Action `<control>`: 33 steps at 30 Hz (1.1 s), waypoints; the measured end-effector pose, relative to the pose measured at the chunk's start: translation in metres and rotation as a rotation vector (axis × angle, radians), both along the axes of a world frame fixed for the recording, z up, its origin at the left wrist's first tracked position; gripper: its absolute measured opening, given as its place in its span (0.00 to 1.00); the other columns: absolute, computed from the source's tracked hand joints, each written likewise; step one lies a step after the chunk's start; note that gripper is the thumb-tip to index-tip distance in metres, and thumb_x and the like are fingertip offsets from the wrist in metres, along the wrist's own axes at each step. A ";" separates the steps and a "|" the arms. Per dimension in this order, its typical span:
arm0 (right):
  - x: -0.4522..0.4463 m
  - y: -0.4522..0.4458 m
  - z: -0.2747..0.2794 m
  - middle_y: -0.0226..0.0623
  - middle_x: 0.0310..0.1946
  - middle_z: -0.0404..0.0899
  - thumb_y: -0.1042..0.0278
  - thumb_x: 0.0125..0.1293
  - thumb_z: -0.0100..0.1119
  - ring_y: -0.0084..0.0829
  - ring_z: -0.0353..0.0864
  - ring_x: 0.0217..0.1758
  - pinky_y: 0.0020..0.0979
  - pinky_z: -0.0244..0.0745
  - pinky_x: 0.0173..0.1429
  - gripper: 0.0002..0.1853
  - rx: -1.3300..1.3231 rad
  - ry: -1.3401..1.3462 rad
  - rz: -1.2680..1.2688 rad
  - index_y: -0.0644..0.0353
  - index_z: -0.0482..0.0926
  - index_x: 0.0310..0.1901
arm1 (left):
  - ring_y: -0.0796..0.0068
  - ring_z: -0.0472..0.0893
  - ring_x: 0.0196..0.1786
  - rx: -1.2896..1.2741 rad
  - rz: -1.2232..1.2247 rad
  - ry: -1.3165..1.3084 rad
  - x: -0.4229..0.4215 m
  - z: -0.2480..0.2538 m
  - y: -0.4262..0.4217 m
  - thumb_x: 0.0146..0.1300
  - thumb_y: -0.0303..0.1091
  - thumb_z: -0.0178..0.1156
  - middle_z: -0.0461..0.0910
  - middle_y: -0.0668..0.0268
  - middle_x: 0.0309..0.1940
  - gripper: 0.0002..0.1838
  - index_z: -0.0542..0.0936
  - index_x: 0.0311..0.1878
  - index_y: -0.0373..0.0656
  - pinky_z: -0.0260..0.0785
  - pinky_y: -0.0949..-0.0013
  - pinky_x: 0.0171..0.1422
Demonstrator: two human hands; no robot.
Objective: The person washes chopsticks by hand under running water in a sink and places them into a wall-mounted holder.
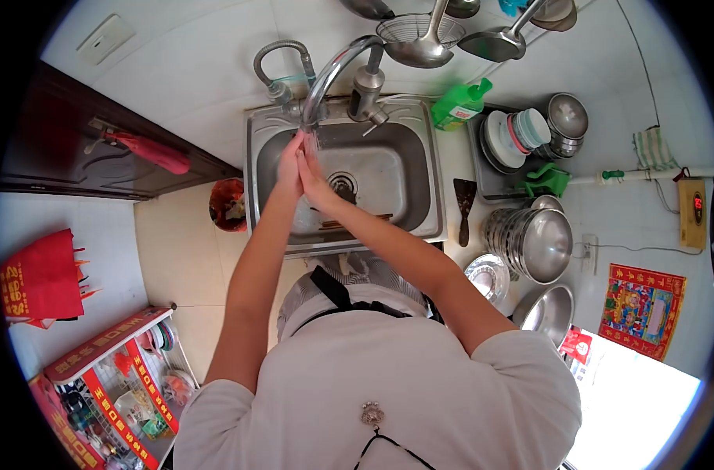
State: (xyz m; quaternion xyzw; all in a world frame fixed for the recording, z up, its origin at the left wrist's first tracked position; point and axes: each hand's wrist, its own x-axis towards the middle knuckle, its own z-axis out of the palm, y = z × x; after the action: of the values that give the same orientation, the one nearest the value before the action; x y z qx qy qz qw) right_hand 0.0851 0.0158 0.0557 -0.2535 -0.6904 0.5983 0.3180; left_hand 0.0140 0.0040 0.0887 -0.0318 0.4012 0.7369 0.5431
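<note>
**Together under the faucet (331,69)**

The faucet curves over the left part of the sink (392,164), its mouth at my fingertips, water running there. My left hand (291,163) and right hand (314,180) are pressed together, fingers forward; I cannot tell whether anything lies between them. Beside them sits the drain (342,186), with thin sticks (331,225) nearer me. On the bench (453,160) to the right stand a green bottle (455,108), a spatula (464,205) and steel bowls (546,239).
</note>
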 end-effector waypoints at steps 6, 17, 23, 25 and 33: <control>0.022 0.019 0.003 0.45 0.71 0.37 0.45 0.70 0.27 0.40 0.32 0.74 0.46 0.29 0.72 0.33 -0.092 -0.303 0.037 0.60 0.44 0.69 | 0.72 0.69 0.56 0.021 -0.049 -0.065 0.030 -0.010 -0.006 0.65 0.47 0.51 0.71 0.70 0.53 0.21 0.68 0.57 0.48 0.63 0.60 0.57; 0.082 0.046 -0.085 0.46 0.59 0.65 0.47 0.67 0.41 0.41 0.65 0.62 0.51 0.55 0.64 0.28 -0.274 -0.331 -0.128 0.58 0.64 0.60 | 0.57 0.60 0.67 0.171 -0.013 0.232 0.000 0.002 -0.019 0.67 0.53 0.41 0.57 0.57 0.66 0.37 0.47 0.67 0.33 0.50 0.61 0.70; 0.088 0.051 -0.068 0.46 0.42 0.76 0.47 0.69 0.37 0.40 0.76 0.46 0.37 0.71 0.51 0.23 -1.436 0.133 -0.104 0.61 0.71 0.44 | 0.62 0.62 0.66 0.175 0.014 0.208 0.001 -0.006 -0.010 0.68 0.50 0.42 0.59 0.55 0.65 0.31 0.57 0.65 0.35 0.53 0.66 0.68; 0.069 0.047 -0.058 0.41 0.35 0.76 0.48 0.69 0.38 0.35 0.75 0.40 0.33 0.71 0.44 0.22 -1.373 0.161 -0.025 0.60 0.71 0.41 | 0.63 0.62 0.66 0.172 -0.060 0.272 0.016 -0.014 -0.010 0.69 0.48 0.43 0.62 0.54 0.63 0.30 0.58 0.64 0.34 0.54 0.69 0.68; 0.059 0.059 -0.024 0.26 0.23 0.68 0.57 0.67 0.47 0.19 0.61 0.21 0.19 0.60 0.27 0.13 -1.098 0.049 0.255 0.58 0.72 0.41 | 0.71 0.67 0.60 -0.294 -0.170 0.664 0.007 -0.010 -0.024 0.67 0.49 0.45 0.72 0.66 0.56 0.26 0.68 0.60 0.39 0.56 0.64 0.66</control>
State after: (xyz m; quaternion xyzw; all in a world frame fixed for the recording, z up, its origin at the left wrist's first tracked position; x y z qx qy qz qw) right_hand 0.1441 0.0745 0.0319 -0.2825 -0.2953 0.9091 0.0805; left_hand 0.0209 -0.0199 0.0789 0.1645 0.6582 0.5940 0.4323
